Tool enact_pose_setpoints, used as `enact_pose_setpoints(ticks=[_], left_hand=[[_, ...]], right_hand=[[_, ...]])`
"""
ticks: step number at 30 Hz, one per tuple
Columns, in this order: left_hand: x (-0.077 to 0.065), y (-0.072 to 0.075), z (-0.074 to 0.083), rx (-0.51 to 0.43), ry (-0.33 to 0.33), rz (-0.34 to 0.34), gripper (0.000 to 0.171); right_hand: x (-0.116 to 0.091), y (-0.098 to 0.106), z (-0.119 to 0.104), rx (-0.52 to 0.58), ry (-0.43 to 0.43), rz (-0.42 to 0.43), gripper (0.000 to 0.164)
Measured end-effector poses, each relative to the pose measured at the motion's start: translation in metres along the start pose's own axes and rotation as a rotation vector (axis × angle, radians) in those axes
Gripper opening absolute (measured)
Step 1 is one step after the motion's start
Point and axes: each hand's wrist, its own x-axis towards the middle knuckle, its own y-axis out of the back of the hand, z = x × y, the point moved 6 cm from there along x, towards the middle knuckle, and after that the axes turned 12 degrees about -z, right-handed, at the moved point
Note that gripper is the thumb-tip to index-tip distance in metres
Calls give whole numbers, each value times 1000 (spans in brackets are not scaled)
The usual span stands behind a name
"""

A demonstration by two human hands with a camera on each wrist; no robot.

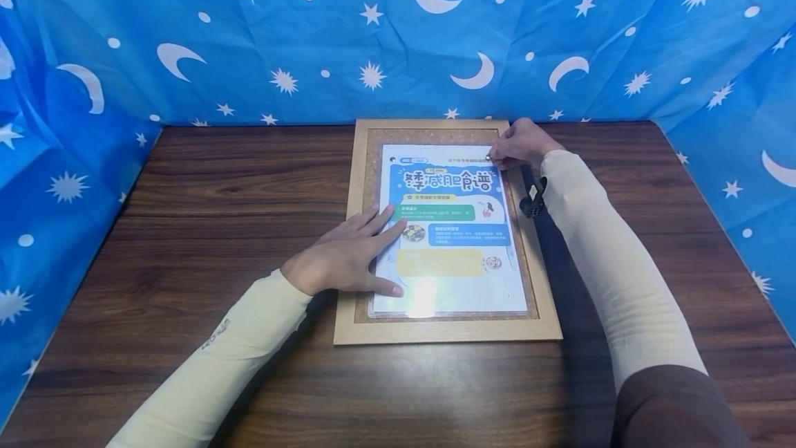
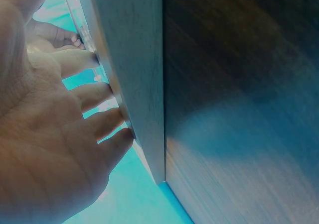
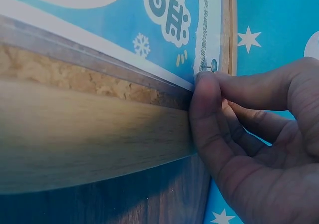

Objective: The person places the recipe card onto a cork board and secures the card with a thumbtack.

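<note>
A wood-framed cork board lies on the table, bearing a printed sheet in a clear, glossy sleeve. My left hand rests across the board's left side, fingers spread and straight, with thumb and fingertips on the sheet. At the sheet's upper right corner my right hand pinches with thumb and index finger at a metal thumbtack. The tack's round head and thin pin show just past the fingertips. Another small tack-like dot marks the sheet's upper left corner.
Behind the board hangs a blue cloth with white moons and stars, also along both sides. The board's top edge reaches the back of the dark wooden table. A black wrist camera sits by the right sleeve.
</note>
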Motion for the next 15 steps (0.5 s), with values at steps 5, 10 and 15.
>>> enact_pose_setpoints(ticks=[5, 10, 15], left_hand=[[0, 0, -1, -1, 3, -2, 109], [0, 0, -1, 7, 2, -4, 109], [-1, 0, 0, 6, -3, -8, 108]], right_hand=[[5, 0, 0, 3, 1, -9, 19], [10, 3, 0, -37, -22, 5, 17], [12, 4, -3, -109, -49, 13, 20]])
